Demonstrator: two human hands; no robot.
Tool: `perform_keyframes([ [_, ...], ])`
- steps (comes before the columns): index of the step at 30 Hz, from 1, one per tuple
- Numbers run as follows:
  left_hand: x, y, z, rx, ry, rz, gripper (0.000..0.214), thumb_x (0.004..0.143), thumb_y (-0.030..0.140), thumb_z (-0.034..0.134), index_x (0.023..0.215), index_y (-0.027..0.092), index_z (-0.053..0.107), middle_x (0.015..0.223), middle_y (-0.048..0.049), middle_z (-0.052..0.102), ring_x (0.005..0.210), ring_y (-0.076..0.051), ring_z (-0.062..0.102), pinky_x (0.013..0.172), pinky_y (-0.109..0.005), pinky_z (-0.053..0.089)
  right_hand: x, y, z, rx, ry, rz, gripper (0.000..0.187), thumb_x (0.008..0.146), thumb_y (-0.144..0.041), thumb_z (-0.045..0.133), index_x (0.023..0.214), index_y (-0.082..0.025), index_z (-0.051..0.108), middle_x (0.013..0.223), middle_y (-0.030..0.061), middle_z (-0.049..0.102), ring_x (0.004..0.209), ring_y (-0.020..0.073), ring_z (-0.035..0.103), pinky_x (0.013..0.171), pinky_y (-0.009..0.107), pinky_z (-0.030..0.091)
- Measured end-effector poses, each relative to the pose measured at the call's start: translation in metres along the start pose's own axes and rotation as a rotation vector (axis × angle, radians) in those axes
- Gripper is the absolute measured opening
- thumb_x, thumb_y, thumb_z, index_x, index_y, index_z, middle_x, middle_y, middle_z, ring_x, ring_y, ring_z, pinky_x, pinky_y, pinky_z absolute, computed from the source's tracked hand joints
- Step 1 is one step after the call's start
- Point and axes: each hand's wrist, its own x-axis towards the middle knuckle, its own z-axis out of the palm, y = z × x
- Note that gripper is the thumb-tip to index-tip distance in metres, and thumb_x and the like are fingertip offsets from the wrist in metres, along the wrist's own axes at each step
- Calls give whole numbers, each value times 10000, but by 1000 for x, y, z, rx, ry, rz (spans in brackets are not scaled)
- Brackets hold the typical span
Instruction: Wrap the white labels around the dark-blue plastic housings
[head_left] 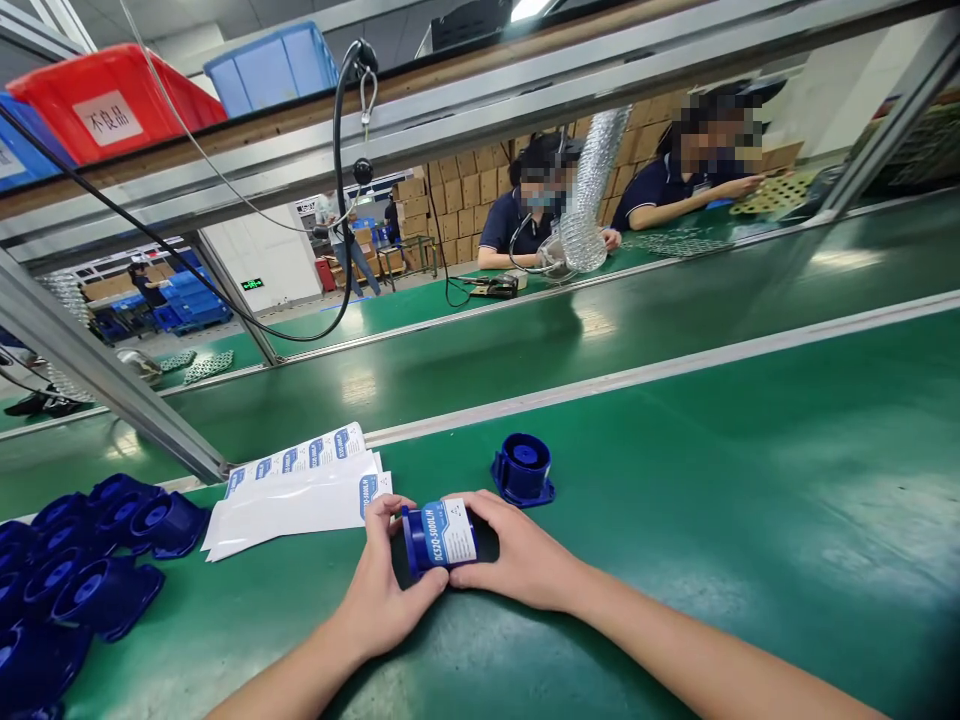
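Observation:
Between my two hands is a labelled blue plastic housing, tipped on its side with a blue-and-white printed label facing up. My left hand grips its left end, thumb below and fingers over the top. On the other end, my right hand has its fingers along the top edge and its thumb at the lower edge, by the label. Just beyond my right hand, a similar blue housing stands upright on the green bench. Sheets of printed labels lie behind my left hand, partly overlapping.
Several blue housings cluster at the left on the green worktop. A metal upright rises behind them. Overhead, a shelf carries a red bin and blue bins; a black cable hangs down. Two people work across the line.

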Motion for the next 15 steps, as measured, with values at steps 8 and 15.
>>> perform_keyframes([
  [8,-2,2,-9,250,-88,218,728,857,165,703,1476,261,331,1460,-182,455,1367,-372,511,1169,-618,441,-5,-4,6,36,22,26,664,713,-433,915,1296,-220,679,1291,109,727,1182,344,678,1046,484,513],
  [15,1,6,-15,273,-103,239,657,819,199,772,1389,249,451,1412,-173,550,1343,-364,562,1141,-579,491,-4,-6,4,10,-20,46,593,687,-447,923,1182,-238,673,1138,52,761,1031,307,711,896,421,538],
])
